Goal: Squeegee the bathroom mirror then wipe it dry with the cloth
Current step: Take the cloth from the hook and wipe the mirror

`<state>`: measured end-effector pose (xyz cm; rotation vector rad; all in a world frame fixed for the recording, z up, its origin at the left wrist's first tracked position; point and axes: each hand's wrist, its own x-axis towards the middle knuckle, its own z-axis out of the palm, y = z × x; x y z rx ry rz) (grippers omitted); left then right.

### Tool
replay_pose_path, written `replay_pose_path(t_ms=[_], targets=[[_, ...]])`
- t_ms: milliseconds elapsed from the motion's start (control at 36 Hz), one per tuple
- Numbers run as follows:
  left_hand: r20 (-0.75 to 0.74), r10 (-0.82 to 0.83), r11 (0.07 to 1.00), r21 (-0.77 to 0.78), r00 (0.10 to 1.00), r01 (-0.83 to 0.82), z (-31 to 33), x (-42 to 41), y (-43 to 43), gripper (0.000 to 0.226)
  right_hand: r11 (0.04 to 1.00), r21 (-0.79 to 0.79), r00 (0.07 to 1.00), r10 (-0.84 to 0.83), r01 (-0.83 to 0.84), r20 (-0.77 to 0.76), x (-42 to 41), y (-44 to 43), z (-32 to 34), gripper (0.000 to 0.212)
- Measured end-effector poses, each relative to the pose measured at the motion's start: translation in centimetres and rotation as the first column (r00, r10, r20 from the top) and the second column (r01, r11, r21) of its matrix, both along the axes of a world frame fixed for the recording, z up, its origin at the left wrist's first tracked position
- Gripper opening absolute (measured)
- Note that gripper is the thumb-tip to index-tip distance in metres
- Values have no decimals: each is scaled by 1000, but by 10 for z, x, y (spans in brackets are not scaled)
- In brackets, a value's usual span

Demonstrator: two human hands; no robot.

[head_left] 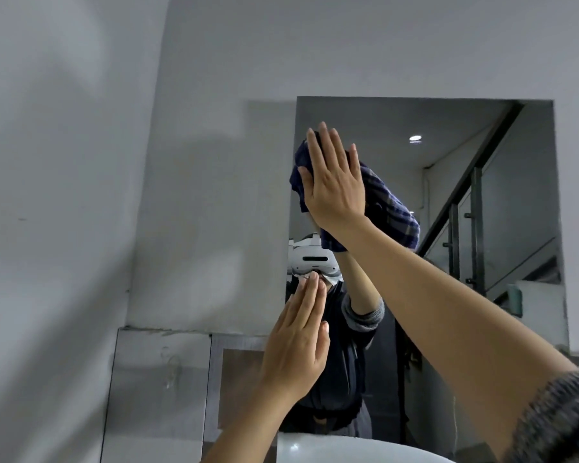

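The frameless bathroom mirror (455,182) hangs on the grey wall right of centre. My right hand (335,182) lies flat, fingers up, pressing a dark blue checked cloth (388,208) against the glass near the mirror's upper left corner. The cloth bunches out below and to the right of the palm. My left hand (298,349) rests flat with fingers together against the mirror's left edge, lower down, holding nothing. No squeegee is in view.
A white basin rim (331,447) curves along the bottom under the mirror. A metal panel (157,379) covers the wall at lower left. The mirror reflects a person, a stair railing and a ceiling light.
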<state>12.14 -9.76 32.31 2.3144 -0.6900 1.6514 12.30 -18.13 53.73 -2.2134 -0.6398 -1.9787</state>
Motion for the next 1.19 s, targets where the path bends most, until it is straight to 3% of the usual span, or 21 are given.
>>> replay_pose_path(t_ms=[250,500,806,1000,1111,1194], targets=[[0,-1,1000,8,1000,1,1,-1,2,58,991,-127,999,-45,46,16,-4,10,60,53],[7,23,1000,-3,1000,-23,0,0,-1,56,984,175,1000,-15,17,-10,3,-86,71,55],[-9,85,994,-63,996,-86,-2,2,-12,60,849,527,999,-11,35,-48,14,-212,39,57],[-9,180,978,-104,984,-180,-8,5,-18,65,763,646,1000,0,20,-31,18,-231,6,55],[-16,182,974,-132,983,-182,-13,3,-23,66,671,742,999,27,1,-26,17,-217,-18,54],[-14,187,975,-124,982,-187,-16,3,-23,66,653,757,998,43,-2,-35,16,-194,-36,54]])
